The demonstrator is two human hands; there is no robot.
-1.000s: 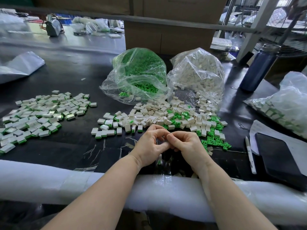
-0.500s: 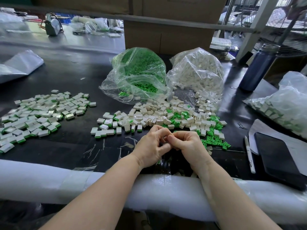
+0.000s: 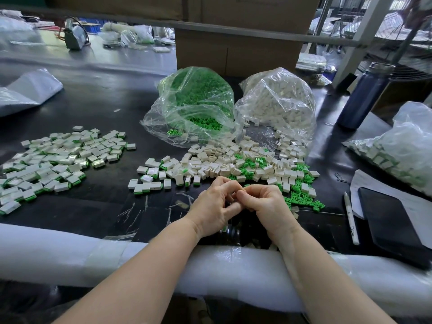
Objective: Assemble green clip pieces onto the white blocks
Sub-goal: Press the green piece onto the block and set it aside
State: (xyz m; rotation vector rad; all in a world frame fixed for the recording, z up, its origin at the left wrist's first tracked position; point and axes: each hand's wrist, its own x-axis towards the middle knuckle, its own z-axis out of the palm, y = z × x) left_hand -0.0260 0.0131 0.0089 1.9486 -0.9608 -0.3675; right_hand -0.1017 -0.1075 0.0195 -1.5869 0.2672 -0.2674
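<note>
A workshop with cardboard boxes and metal shelving behind frames a dark desk, its near edge padded with white foam. Two clear bags lie open at the back, one of green clip pieces, one of white blocks, and both spill into a mixed loose pile just in front of the hands. Off to the left lies a spread of finished blocks showing green edges. A blue bottle, a pen and a dark tablet sit at the right. Compared with a second ago, little has shifted: the left hand and right hand remain pressed together above the desk's near edge, fingers curled, with the knuckles turned only slightly. Whatever they pinch is hidden between the fingertips, so I cannot tell whether it is a block, a clip or both. The steady small working suggests a clip is being seated into a block, a step not yet released to the finished spread.
</note>
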